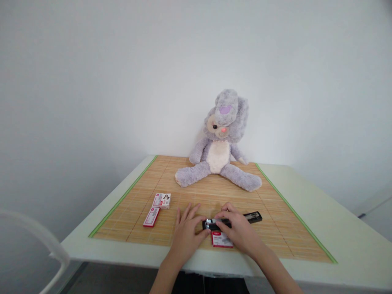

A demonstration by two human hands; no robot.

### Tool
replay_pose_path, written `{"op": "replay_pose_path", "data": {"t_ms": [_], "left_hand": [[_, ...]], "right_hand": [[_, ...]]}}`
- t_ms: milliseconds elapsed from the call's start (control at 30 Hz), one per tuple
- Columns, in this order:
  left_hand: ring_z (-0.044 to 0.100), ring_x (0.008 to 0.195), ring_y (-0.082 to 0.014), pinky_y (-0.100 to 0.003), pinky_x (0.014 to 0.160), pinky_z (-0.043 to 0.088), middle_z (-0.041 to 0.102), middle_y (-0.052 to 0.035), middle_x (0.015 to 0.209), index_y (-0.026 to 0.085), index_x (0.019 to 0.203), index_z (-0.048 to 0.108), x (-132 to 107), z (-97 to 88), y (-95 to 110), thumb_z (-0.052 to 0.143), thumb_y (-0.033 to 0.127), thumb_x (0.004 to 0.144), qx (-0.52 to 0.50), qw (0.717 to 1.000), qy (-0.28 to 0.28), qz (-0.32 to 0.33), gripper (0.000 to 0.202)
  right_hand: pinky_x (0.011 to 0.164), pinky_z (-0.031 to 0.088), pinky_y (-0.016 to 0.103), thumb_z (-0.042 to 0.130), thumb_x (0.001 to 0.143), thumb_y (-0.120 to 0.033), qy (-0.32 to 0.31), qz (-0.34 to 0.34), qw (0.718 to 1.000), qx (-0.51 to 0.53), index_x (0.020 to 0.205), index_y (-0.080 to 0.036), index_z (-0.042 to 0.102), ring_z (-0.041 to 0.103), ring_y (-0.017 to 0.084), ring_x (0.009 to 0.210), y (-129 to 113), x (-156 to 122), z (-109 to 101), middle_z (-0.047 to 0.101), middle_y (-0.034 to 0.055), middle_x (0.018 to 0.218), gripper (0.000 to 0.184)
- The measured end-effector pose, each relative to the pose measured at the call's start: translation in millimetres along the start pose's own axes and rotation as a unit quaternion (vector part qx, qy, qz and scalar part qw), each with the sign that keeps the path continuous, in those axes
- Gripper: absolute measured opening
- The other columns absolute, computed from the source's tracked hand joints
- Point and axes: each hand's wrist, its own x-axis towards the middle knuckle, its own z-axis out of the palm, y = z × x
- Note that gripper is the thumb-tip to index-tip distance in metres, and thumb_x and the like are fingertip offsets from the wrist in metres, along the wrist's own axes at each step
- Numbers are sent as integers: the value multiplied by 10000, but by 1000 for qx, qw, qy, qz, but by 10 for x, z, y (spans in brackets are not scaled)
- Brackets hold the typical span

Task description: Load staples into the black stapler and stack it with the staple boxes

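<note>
A black stapler (248,217) lies opened out flat on a bamboo mat (275,212), its metal channel showing. My left hand (187,232) rests on the mat with fingers spread, its thumb touching the stapler's left end. My right hand (237,230) curls over the stapler's middle, fingertips pinched on it. A small red and white staple box (221,241) lies just under my right hand. Two more staple boxes sit to the left: one (162,200) farther back, one (152,217) nearer.
A grey plush rabbit (221,147) sits at the back of the mat against a white wall. The mat lies on a pale table (337,220). A white curved chair back (45,245) shows at the lower left.
</note>
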Motion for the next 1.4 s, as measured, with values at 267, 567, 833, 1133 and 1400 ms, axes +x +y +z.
{"op": "replay_pose_path", "data": {"t_ms": [267,567,833,1133,1400], "left_hand": [[248,1566,-308,-656,1264,-14,432,39,1626,406,1193,707,-3,11,-14,745,453,869,-1,1000,3,-1,329],[291,1550,-299,-621,1279,48,454,38,1612,398,1178,718,4,4,18,755,448,862,2,1000,6,-7,322],[308,1546,-273,-583,1288,129,472,63,1597,408,1176,714,-4,-12,28,755,435,864,16,1000,11,-8,316],[313,1544,-280,-591,1286,111,480,33,1594,386,1183,721,-2,-28,51,742,432,873,14,1000,4,-8,314],[320,1540,-278,-586,1285,119,496,24,1581,389,1174,733,8,-13,43,757,427,856,9,1000,12,-17,320]], "right_hand": [[942,482,320,663,922,-225,-6,0,1000,-22,1058,-269,755,634,195,1003,-22,0,2,609,31,1084,170],[1008,431,427,789,806,-254,26,-16,985,-170,914,-279,718,553,276,1166,7,-120,-131,619,48,1205,132],[1161,324,519,772,810,-251,45,-33,981,-184,908,-291,725,381,314,1423,-70,-99,61,566,22,1455,115],[1202,324,582,762,816,-296,53,-61,985,-151,1073,-298,736,366,340,1470,99,-107,-122,544,54,1499,258],[1197,384,552,687,900,-476,64,61,995,-49,1429,-305,555,531,310,1365,757,-387,-761,596,85,1453,571]]}}
